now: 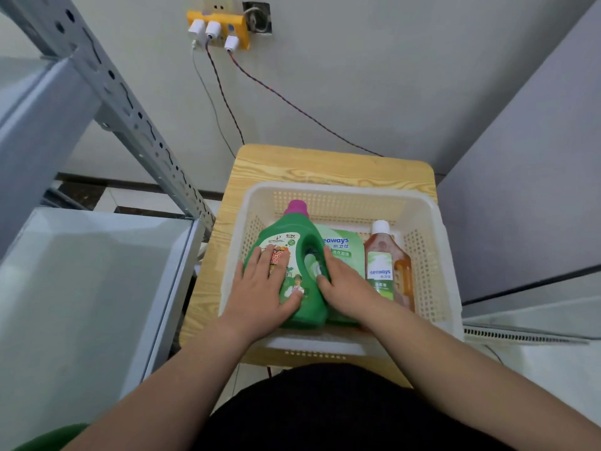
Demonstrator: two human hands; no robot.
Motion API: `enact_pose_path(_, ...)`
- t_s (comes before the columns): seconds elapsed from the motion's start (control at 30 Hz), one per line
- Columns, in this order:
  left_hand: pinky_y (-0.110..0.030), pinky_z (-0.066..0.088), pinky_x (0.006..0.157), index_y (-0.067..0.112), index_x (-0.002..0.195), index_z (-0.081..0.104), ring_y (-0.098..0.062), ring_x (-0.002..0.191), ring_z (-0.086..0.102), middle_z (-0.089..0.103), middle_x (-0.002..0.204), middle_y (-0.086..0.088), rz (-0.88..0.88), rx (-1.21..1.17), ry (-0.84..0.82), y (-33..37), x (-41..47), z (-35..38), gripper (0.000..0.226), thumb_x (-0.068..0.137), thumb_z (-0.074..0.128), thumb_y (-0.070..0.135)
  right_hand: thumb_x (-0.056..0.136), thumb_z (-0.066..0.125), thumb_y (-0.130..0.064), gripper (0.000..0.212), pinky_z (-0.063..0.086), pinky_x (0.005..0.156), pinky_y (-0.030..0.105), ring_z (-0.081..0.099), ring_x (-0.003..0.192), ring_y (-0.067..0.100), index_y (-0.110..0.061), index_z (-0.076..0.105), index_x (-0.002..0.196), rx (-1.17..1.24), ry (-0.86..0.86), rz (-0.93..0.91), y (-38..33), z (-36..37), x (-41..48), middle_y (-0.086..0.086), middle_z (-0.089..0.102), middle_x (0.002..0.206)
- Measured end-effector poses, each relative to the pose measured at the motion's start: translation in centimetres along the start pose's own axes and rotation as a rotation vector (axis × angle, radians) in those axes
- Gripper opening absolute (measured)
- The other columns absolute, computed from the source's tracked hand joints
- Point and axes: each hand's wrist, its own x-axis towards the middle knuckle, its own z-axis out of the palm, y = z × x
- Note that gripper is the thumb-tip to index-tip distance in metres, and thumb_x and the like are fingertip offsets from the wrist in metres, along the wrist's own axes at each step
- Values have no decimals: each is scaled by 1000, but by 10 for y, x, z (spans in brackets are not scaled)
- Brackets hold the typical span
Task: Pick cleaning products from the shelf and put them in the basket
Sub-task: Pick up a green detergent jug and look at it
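Head view showed a white perforated basket standing on a wood-grain table, with the person's two bare forearms reaching down into it. A green detergent bottle lay on its back in the left part of the basket, its purple cap pointing toward the far wall of the basket. The left hand rested flat on the bottle's printed label, fingers straight and spread, the thumb lying against the lower body; it was released rather than grasping. The right hand was at the bottle's handle side, its thumb tucked at the handle opening and its fingers curled over the handle's outer edge, so it grasped the bottle there.

Just beside the bottle and partly under it and under the right hand lay a green pouch printed with blue lettering. An amber bottle with a white cap lay along the basket's right side, touching the pouch's edge.

To the left stood a grey metal shelf with a slotted upright. On the wall behind, a yellow adapter carried white plugs, and cables ran down from it behind the table.
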Motion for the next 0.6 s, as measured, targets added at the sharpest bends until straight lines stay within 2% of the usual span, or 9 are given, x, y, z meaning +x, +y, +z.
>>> enact_pose_path(0.1,-54,2,126,30,165,6,-26,159,-7,-1,173,-5,-13,-1,1,4,-1,0,87,89,19,72,104,45,-42,78,36,118,39,42,144,25,-22,2,166,9,-35,-25,4,-9,-2,7,38,163)
enact_pose_path(0.23,-52,2,127,27,165,4,-27,158,-9,-4,173,-5,-39,-27,17,17,-5,-9,77,101,34,59,98,58,-43,69,34,116,35,42,142,21,-22,33,159,-103,28,-126,16,-23,-24,4,43,157)
enact_pose_path(0.3,-52,9,127,24,165,12,-27,159,-1,6,173,-6,-39,-16,49,30,-17,-15,73,103,38,53,98,58,-44,61,37,111,33,45,139,18,-25,42,154,-175,40,-193,23,-31,-46,0,47,154)
enact_pose_path(0.37,-53,22,124,22,163,24,-30,157,15,21,170,-8,-31,-16,65,49,-36,-18,69,103,43,50,99,55,-46,51,44,105,35,49,133,15,-30,50,147,-241,29,-261,31,-39,-69,-4,52,147)
enact_pose_path(0.4,-53,30,121,18,159,34,-33,152,29,34,164,-12,-16,-22,109,60,-46,-19,66,101,48,47,99,54,-46,48,46,103,37,50,132,15,-31,52,144,-282,21,-297,35,-44,-79,-6,54,145)
enact_pose_path(0.47,-49,45,110,7,144,56,-37,131,55,59,141,-17,10,-14,238,84,-66,-20,63,93,54,43,100,51,-46,46,49,101,38,51,131,16,-30,52,143,-362,19,-368,43,-57,-96,-6,55,143)
enact_pose_path(0.53,-45,53,97,3,133,64,-34,112,65,68,122,-15,1,-10,316,106,-84,-18,60,90,51,43,101,49,-44,45,51,100,40,52,129,17,-27,53,143,-440,32,-443,50,-68,-107,-5,56,141)
enact_pose_path(0.6,-44,56,90,3,130,65,-33,104,66,69,114,-12,-56,-16,317,126,-102,-12,61,90,47,44,102,49,-41,43,52,97,41,54,126,19,-24,55,140,-496,27,-513,55,-74,-117,-3,58,138)
